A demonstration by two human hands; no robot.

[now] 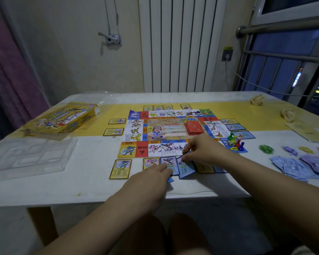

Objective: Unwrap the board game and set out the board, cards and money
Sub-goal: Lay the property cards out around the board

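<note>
The card [187, 169] looks light and bendy; the right hand [204, 150] pinches its top edge, and the left hand [151, 174] lies flat.

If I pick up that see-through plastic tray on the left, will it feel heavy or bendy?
Probably light: the clear plastic tray looks thin and hollow, with moulded pockets. It may flex a bit, not flop, since those ridges stiffen it. Pushed, it would likely slide on the smooth table.

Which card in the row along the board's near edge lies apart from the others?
The yellow-bordered card at the far left; a gap separates it from the rest.
</note>
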